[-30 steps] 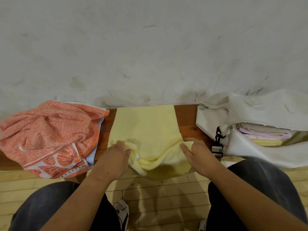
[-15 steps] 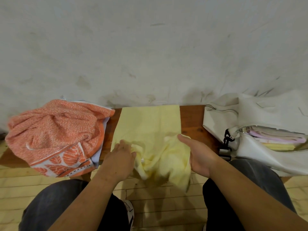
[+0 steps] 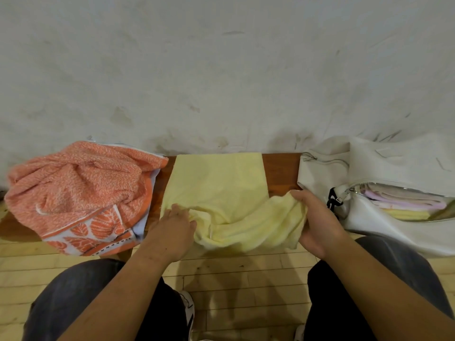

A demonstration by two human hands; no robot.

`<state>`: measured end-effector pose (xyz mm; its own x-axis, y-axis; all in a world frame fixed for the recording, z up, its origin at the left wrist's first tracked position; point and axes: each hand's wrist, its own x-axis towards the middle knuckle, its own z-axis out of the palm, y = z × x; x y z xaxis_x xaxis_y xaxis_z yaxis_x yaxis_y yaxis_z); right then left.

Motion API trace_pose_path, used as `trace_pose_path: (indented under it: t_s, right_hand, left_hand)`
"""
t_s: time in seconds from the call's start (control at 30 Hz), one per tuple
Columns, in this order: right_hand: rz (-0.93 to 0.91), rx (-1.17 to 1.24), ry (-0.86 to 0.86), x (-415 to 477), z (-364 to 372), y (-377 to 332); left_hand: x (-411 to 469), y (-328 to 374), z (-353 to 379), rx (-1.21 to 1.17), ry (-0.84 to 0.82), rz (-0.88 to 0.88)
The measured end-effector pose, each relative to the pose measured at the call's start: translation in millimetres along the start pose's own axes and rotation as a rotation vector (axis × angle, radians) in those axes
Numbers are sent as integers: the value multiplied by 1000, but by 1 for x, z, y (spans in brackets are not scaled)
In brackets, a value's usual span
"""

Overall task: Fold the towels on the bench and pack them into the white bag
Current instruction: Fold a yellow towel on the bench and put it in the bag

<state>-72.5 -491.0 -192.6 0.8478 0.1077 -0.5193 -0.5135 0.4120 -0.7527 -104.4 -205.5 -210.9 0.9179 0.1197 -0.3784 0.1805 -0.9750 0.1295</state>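
Note:
A pale yellow towel (image 3: pixel 219 183) lies across the middle of the wooden bench (image 3: pixel 280 171), its far part flat and its near edge bunched over the bench's front. My left hand (image 3: pixel 172 230) grips the near left corner. My right hand (image 3: pixel 315 222) holds the near right corner, lifted and pulled out to the right. The white bag (image 3: pixel 384 163) lies open at the right end of the bench, with folded pink, beige and yellow towels (image 3: pixel 403 203) showing inside. An orange patterned towel (image 3: pixel 78 188) sits crumpled at the left end.
A scuffed white wall (image 3: pixel 221 70) rises directly behind the bench. Pale wooden floorboards (image 3: pixel 234 279) lie below. My knees in dark trousers and a white shoe (image 3: pixel 188 308) are at the bottom of the view.
My right hand has lifted the towel's near right corner and drawn it rightward toward the bag, stretching the near edge. My left hand has kept its hold on the left corner.

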Motion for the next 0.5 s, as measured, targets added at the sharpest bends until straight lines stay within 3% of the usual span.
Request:
trace_pose_path:
  t_s: [0.23,0.5]
  right_hand:
    - [214,9,14,12,6,12]
    - [79,-86,12,17,26,26]
  left_hand:
    - [-7,5,-4,-5,-8,-20]
    - [-2,-6,4,112,-44,58]
